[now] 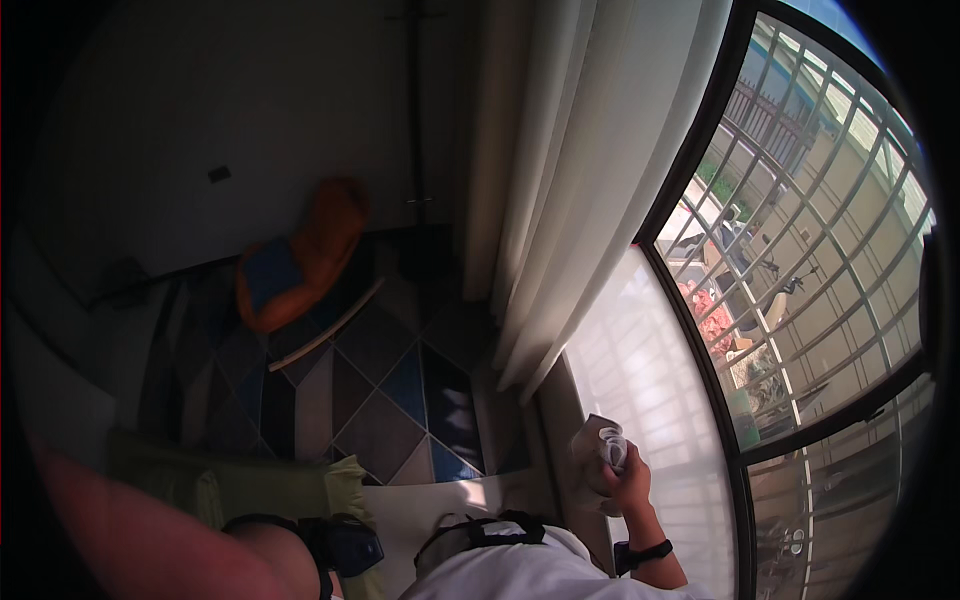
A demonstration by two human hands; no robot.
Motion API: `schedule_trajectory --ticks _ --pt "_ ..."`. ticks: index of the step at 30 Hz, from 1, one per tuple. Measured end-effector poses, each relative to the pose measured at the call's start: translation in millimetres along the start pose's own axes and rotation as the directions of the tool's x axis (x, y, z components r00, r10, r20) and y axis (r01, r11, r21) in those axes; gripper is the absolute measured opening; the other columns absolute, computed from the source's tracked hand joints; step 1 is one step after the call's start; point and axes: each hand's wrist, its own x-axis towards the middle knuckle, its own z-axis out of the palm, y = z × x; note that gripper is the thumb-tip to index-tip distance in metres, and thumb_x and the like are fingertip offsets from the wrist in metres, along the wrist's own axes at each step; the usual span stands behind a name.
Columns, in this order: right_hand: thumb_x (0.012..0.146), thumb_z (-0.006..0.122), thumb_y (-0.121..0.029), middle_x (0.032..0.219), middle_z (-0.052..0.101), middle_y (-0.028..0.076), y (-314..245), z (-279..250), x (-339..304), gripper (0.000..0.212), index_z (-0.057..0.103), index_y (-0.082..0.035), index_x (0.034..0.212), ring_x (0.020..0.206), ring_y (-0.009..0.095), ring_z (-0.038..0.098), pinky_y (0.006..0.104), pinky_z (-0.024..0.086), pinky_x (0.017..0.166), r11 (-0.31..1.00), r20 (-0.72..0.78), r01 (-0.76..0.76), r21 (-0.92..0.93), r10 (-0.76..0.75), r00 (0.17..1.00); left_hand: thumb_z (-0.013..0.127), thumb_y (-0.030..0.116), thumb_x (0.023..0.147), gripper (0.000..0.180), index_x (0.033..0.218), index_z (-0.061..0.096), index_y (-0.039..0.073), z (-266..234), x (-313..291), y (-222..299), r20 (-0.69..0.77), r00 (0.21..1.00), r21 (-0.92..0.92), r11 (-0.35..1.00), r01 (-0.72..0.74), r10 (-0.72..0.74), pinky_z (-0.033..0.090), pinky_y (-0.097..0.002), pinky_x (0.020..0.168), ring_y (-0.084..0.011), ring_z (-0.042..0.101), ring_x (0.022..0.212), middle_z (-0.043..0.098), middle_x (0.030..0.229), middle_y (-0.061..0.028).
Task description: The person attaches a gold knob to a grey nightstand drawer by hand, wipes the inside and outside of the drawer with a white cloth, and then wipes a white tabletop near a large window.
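Note:
My right hand (628, 482), with a dark band at its wrist, is closed around a pale, partly see-through thing (612, 447) with a rounded, ring-like top. Its kind cannot be made out. It is over the inner edge of the white window sill (650, 380). Just left of it, a greyish, dark-edged shape (590, 455) shows, too dim to name. My left arm (170, 525) crosses the lower left corner, large and blurred. The left hand does not show.
A barred window (800, 230) in a black frame fills the right side, beside long white curtains (590, 150). An orange chair (310, 255) with a curved wooden runner (328, 328) stands on a diamond-patterned rug (375, 400). Green fabric (270, 490) lies near my left arm.

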Motion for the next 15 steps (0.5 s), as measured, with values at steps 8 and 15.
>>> schedule_trajectory --ticks 8,15 --pt "0.081 0.074 -0.022 0.096 0.070 0.020 35 -24 62 0.048 0.055 -0.008 0.123 0.087 0.039 0.069 0.0437 0.054 0.073 0.996 0.020 -0.019 0.091 0.017 1.000 0.058 0.027 0.097 0.022 0.108 0.067 0.010 73 11 -22 0.015 0.998 0.083 0.995 -0.058 0.057 0.047 -0.0439 0.082 -0.0335 0.060 0.100 0.057 0.125 -0.0178" --pt "0.077 0.077 -0.029 0.096 0.070 0.020 90 -25 86 0.058 0.055 -0.007 0.126 0.087 0.039 0.069 0.0449 0.055 0.074 0.997 0.092 -0.067 0.037 0.064 0.994 0.061 0.042 0.092 0.047 0.119 0.058 0.003 128 -30 -13 0.530 0.712 0.164 0.879 0.447 -0.461 0.043 -0.0311 0.074 -0.0260 0.059 0.093 0.069 0.093 -0.0128"
